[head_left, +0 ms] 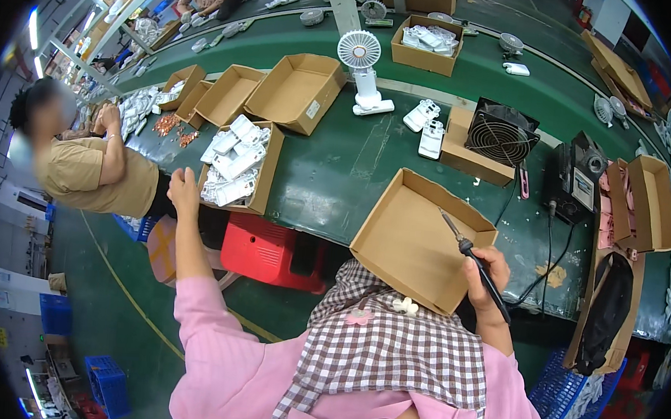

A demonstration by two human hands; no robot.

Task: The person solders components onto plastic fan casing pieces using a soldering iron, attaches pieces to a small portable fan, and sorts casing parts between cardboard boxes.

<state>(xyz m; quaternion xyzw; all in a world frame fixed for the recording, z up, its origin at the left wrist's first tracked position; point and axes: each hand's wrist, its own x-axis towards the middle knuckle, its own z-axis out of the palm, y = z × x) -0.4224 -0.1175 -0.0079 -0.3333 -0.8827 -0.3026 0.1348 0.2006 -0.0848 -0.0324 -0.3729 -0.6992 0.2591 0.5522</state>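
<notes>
My right hand (486,278) is wrapped round the dark handle of a soldering iron (465,246). Its metal tip points up and left, over a shallow cardboard tray (408,222) that rests tilted between the table edge and my lap. My left hand (184,191) is stretched out to the left, beside a cardboard box (270,170) heaped with white plastic housings (234,159). Its fingers look loosely bent and a little apart, with nothing visible in them. The fingertips are small in view.
On the green table (314,185) stand a white handheld fan (359,63), white housings (431,138), a black cooling fan (504,133) and a black soldering station (575,179). Empty cardboard trays (297,94) line the back. A red stool (259,247) and a co-worker (94,161) are left.
</notes>
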